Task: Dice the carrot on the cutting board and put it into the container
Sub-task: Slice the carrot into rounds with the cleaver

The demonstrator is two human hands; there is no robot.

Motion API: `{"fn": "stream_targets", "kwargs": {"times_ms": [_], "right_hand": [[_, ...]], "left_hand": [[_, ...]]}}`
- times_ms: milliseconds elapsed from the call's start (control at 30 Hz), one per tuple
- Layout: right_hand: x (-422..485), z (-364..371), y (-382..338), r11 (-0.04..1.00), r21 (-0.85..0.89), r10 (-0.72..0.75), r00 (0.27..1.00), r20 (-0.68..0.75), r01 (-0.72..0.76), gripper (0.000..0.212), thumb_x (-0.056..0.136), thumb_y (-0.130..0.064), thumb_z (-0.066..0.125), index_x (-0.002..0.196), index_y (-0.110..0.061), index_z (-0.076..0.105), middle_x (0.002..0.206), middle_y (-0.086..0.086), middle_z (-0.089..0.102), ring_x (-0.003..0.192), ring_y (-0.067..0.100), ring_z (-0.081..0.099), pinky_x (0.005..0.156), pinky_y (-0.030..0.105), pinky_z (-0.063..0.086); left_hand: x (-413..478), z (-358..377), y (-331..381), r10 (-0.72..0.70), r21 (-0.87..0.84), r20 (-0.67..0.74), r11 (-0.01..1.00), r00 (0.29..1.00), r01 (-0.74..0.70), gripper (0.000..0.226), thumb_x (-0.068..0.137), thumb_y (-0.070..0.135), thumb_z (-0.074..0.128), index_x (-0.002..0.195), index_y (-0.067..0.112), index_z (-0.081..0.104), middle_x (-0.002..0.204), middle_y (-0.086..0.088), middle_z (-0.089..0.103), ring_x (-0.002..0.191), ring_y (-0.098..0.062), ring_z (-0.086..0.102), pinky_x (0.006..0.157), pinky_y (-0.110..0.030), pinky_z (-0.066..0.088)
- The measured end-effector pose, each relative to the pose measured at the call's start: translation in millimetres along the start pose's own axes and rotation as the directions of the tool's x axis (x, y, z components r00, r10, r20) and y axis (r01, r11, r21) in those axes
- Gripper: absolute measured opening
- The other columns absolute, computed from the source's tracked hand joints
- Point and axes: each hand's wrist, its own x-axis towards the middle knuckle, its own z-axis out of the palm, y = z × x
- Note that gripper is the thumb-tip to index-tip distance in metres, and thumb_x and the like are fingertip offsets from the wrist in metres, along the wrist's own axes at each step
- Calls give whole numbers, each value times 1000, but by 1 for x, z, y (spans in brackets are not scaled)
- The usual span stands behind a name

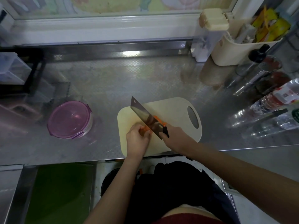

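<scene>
Steel bench (105, 81) in front of me, window ledge (97, 29) along the back. Off to my left sits the round container (69, 119), purple lid clipped on top, well apart from the board. Further left there's a black rack (32, 73) with clear drawers. Over on my right, a row of plastic bottles (271, 101) lies along the bench edge, and behind them a cream basket (229, 50) stuffed with yellow packets.

The cream cutting board (176, 107) lies at the near edge of the bench, handle hole out to the right. The knife (142, 115), a broad cleaver, runs slantwise across the board, and its blade blocks most of my view of the carrot.

My right hand (175, 138) is wrapped round the black knife handle, fingers closed tight on it. My left hand (137, 139) is curled over the carrot (146, 128), fingertips pinning it to the board, just beside the blade.

The carrot sits mid-board, bright orange. One short stub shows between my left fingers and the blade, and more orange peeks out past the blade's far side. It's blurred, so I can't tell how the pieces are cut.
</scene>
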Motion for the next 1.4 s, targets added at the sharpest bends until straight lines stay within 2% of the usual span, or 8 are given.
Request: {"fn": "stream_targets", "kwargs": {"times_ms": [167, 500, 667, 800, 900, 1167, 1333, 1400], "right_hand": [[5, -5, -12, 999, -35, -10, 1000, 26, 11, 31, 97, -24, 44, 117, 0, 49, 111, 21, 59, 101, 34, 56, 77, 30, 38], [27, 0, -28, 999, -34, 22, 998, 65, -20, 28, 97, -22, 42, 113, 0, 49, 111, 21, 59, 99, 34, 57, 70, 27, 33], [31, -1, -25, 999, -24, 34, 997, 72, -32, 29, 96, -25, 45, 109, 0, 52, 108, 21, 60, 83, 27, 52, 70, 29, 34], [25, -2, -27, 1000, -20, 22, 997, 67, -20, 29, 97, -23, 44, 114, 0, 50, 111, 21, 59, 100, 33, 57, 72, 27, 34], [15, -6, -24, 1000, -17, -21, 998, 60, 22, 28, 98, -21, 44, 118, -2, 47, 107, 19, 60, 101, 33, 57, 69, 23, 29], [-8, -8, 9, 995, -71, 79, 990, 120, -71, 35, 98, -34, 43, 109, -2, 52, 99, 19, 60, 80, 26, 52, 71, 29, 38], [-3, 2, 7, 997, -34, 65, 994, 84, -63, 33, 97, -32, 44, 109, -2, 51, 101, 19, 62, 88, 33, 60, 75, 34, 43], [4, 8, 3, 998, -20, 62, 996, 70, -61, 32, 97, -30, 44, 110, -1, 50, 104, 19, 60, 91, 33, 60, 74, 33, 42]], "left_hand": [[3, 1, -3, -14, 0, -2, 1000, 1000, 14, 10, 77, 15, 72, 81, 9, 64, 83, -1, 64, 74, -12, 52, 68, -13, 33], [4, 2, -4, -6, -31, -13, 1000, 1000, 5, 11, 74, 16, 75, 79, 10, 67, 81, -1, 66, 72, -11, 53, 65, -11, 32], [6, -3, 0, -34, -75, 29, 997, 999, 36, 11, 71, 14, 76, 75, 13, 67, 79, 2, 65, 71, -9, 55, 66, -7, 34], [7, -4, 5, -69, -71, 46, 995, 997, 72, 11, 72, 11, 76, 75, 13, 66, 78, 2, 65, 69, -8, 54, 63, 0, 33], [6, -5, 6, -94, -86, 58, 991, 994, 99, 11, 73, 11, 76, 75, 13, 65, 74, 6, 62, 64, 3, 50, 60, 5, 32], [7, -6, 7, -91, -69, 60, 993, 994, 95, 12, 72, 12, 77, 75, 11, 65, 71, 7, 60, 61, 6, 49, 60, 5, 32], [9, -7, 7, -89, -55, 72, 994, 993, 93, 13, 72, 14, 77, 73, 13, 64, 72, 5, 63, 62, -2, 52, 62, -2, 34], [9, -8, 8, -88, -68, 74, 993, 993, 93, 14, 72, 13, 77, 72, 14, 63, 69, 7, 61, 61, 3, 51, 60, 1, 33]]}}
